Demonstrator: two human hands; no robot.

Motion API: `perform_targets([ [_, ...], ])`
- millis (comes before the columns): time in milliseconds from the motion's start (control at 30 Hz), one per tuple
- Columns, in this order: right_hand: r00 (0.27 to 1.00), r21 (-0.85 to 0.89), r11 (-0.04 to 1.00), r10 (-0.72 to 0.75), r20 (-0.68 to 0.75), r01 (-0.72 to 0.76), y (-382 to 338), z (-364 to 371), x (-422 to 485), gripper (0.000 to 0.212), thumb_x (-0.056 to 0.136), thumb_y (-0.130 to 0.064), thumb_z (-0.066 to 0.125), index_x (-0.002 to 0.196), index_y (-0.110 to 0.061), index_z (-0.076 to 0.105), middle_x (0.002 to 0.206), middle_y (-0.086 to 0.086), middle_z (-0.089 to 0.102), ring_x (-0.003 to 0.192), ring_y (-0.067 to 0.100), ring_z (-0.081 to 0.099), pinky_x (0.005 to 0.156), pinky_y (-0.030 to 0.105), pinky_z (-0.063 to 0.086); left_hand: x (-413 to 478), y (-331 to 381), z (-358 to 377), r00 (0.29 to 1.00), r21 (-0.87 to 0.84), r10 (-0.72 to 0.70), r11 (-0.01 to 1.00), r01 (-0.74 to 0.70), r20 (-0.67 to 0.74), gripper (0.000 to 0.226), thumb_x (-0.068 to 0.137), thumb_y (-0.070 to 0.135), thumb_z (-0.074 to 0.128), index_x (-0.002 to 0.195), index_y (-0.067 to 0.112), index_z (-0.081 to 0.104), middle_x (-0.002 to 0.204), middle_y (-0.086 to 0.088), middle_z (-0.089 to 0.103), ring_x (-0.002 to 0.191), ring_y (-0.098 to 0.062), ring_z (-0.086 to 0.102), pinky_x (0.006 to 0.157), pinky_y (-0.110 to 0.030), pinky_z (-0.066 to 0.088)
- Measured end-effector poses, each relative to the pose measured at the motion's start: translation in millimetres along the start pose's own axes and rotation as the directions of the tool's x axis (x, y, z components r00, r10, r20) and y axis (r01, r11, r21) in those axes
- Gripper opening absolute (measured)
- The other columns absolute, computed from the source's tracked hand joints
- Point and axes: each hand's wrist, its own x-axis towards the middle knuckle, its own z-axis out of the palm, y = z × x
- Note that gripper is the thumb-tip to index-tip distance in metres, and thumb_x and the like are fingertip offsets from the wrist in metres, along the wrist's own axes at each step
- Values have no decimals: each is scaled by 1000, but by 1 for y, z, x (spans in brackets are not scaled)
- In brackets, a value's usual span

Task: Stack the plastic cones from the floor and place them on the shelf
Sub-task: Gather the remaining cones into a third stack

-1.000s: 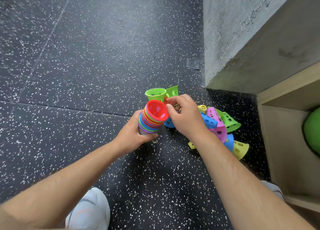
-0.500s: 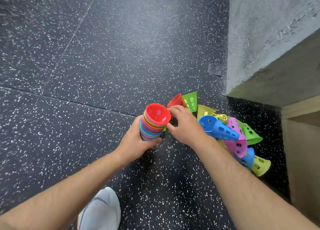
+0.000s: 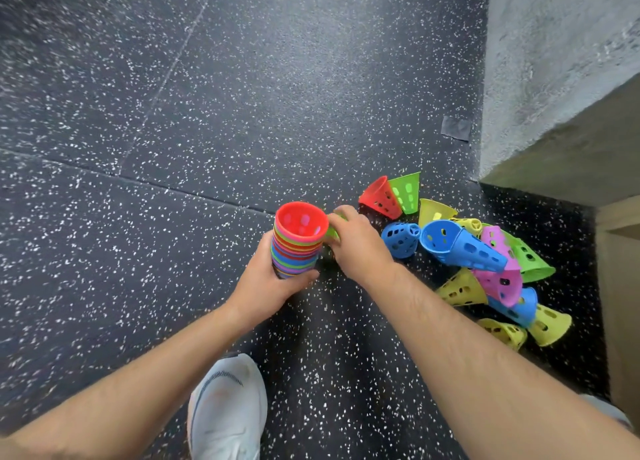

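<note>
My left hand (image 3: pixel 266 286) grips a tall stack of nested plastic cones (image 3: pixel 299 245), tilted with its open end up; a red cone is innermost on top. My right hand (image 3: pixel 356 248) is just right of the stack, fingers curled over a green cone (image 3: pixel 331 233) that is mostly hidden beneath them and touches the stack's side. Several loose cones lie in a pile on the floor to the right: a red one (image 3: pixel 379 196), a green one (image 3: pixel 407 191), a long blue one (image 3: pixel 464 248), pink (image 3: pixel 498 279) and yellow (image 3: pixel 460 288) ones.
The floor (image 3: pixel 207 113) is dark speckled rubber. A grey concrete wall corner (image 3: pixel 554 79) rises at the upper right, and the wooden shelf's edge (image 3: pixel 620 286) runs down the right border. My white shoe (image 3: pixel 227 411) is below the hands. A grey tape patch (image 3: pixel 456 128) lies by the wall.
My right hand has left the stack's rim and closed over the green cone beside it. The left hand keeps its hold on the stack. The view shifted, showing more of the pile.
</note>
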Motion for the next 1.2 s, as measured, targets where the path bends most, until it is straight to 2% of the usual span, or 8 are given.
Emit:
perform_targets([
  [67, 995, 115, 993, 33, -93, -22, 6, -4, -4, 17, 99, -25, 59, 113, -16, 64, 128, 4, 49, 115, 29, 52, 97, 44, 47, 0, 2, 0, 1000, 6, -10, 1000, 10, 0, 69, 75, 17, 94, 128, 28, 52, 117, 8, 70, 108, -10, 68, 95, -27, 51],
  [200, 963, 333, 941, 139, -233, -55, 9, -34, -16, 21, 101, -26, 57, 109, -9, 64, 139, 14, 44, 128, 24, 45, 111, 26, 32, 3, 8, 5, 999, 60, 4, 998, -7, 40, 69, 75, 22, 94, 128, 32, 51, 112, 29, 63, 105, 2, 64, 90, -14, 48],
  [433, 850, 437, 896, 167, -500, 81, 9, -82, -38, 23, 100, -32, 51, 106, -13, 62, 128, 12, 57, 127, 20, 49, 107, 35, 38, 13, 21, 19, 993, 102, 42, 993, -54, 113, 72, 76, 13, 92, 131, 33, 50, 113, 26, 63, 105, 1, 63, 91, -16, 47],
  [633, 889, 471, 879, 161, -429, 68, 11, -85, -52, 16, 100, -28, 60, 107, -15, 62, 133, 3, 55, 128, 15, 48, 108, 33, 38, 24, 33, 30, 993, 116, 41, 992, -54, 114, 68, 70, 25, 91, 125, 35, 52, 108, 24, 66, 99, -4, 66, 93, -30, 53],
  [800, 946, 459, 882, 50, -321, 110, 6, -79, -60, 20, 95, -33, 65, 109, -20, 60, 132, -7, 55, 130, 7, 46, 109, 23, 35, 31, 38, 41, 990, 66, 61, 995, -69, 124, 65, 74, 9, 90, 123, 31, 54, 111, 4, 71, 97, -11, 70, 90, -38, 58],
  [1000, 986, 505, 859, -6, -165, 90, 3, -66, -56, 50, 90, -58, 47, 131, -30, 55, 152, -7, 43, 142, 1, 32, 116, 20, 23, 39, 37, 40, 991, 32, 71, 997, -75, 117, 69, 74, 9, 91, 129, 23, 54, 120, 1, 69, 105, -10, 70, 90, -22, 54],
  [1100, 966, 517, 854, 80, -245, 60, 11, -63, -42, 50, 98, -50, 37, 135, -22, 55, 139, -6, 55, 131, 8, 45, 112, 27, 33, 41, 34, 39, 989, 69, 72, 994, -81, 126, 67, 76, 5, 90, 129, 20, 52, 119, 3, 65, 102, -1, 66, 89, -15, 50],
  [1200, 944, 317, 948, 116, -308, -13, 32, -58, -20, 39, 101, -24, 43, 136, -14, 54, 136, 3, 57, 127, 21, 48, 111, 41, 36, 43, 32, 38, 988, 95, 69, 992, -83, 138, 65, 77, 11, 91, 127, 22, 52, 116, 10, 62, 101, 2, 63, 89, -12, 46],
])
